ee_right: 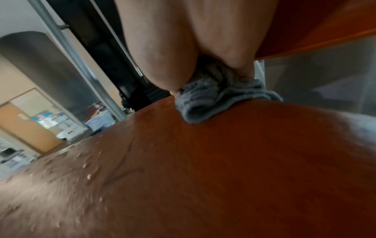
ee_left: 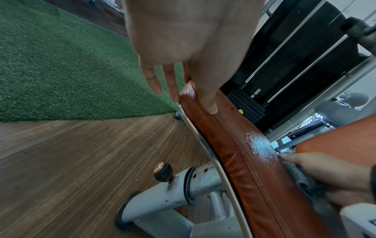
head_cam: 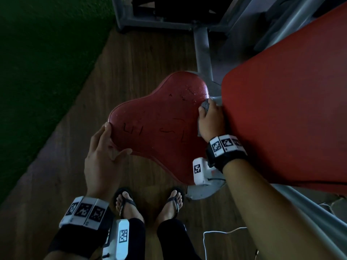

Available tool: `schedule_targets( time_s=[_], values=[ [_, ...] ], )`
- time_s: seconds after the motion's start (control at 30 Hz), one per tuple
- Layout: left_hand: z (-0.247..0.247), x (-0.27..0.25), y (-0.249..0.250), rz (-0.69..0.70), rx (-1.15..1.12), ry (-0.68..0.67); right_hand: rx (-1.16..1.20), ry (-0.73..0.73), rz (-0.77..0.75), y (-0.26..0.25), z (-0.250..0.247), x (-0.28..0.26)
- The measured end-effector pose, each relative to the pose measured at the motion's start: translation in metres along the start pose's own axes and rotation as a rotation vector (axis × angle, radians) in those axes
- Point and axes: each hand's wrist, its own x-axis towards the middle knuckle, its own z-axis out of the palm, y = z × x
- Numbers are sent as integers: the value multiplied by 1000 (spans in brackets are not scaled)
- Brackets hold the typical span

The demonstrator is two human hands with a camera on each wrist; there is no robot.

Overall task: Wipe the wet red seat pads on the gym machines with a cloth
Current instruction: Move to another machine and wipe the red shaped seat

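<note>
A wet red seat pad [head_cam: 159, 128] with cracks and water drops sits in the middle of the head view. My right hand [head_cam: 208, 115] grips a bunched grey cloth [head_cam: 205, 105] and presses it on the seat's far right edge, beside the big red back pad [head_cam: 281, 109]. In the right wrist view the cloth [ee_right: 213, 103] lies on the seat [ee_right: 203, 161], with drops to its left. My left hand [head_cam: 110, 145] rests on the seat's near left lobe, its fingers straight along the rim and its thumb [ee_left: 209, 104] on the seat's edge [ee_left: 234, 145].
The grey steel frame and seat post [head_cam: 202, 53] run behind and under the seat. An adjustment knob [ee_left: 162, 171] sticks out below it. Green turf [head_cam: 47, 72] lies left of the wood floor [head_cam: 140, 53]. My feet in sandals [head_cam: 150, 203] stand near the seat, and a white cord [head_cam: 221, 232] trails on the floor.
</note>
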Motion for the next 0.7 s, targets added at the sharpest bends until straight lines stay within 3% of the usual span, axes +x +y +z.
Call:
schedule_targets(
  time_s=[0.3,0.5,0.7],
  values=[
    [0,-1,2,-4,-26,10,33,-81,56,22,-6,-55],
    [1,0,-1,-2,-13,15,78,-29,150,9,-1,-6],
    [3,-1,-2,-6,-10,22,79,-46,70,17,0,-31]
  ],
)
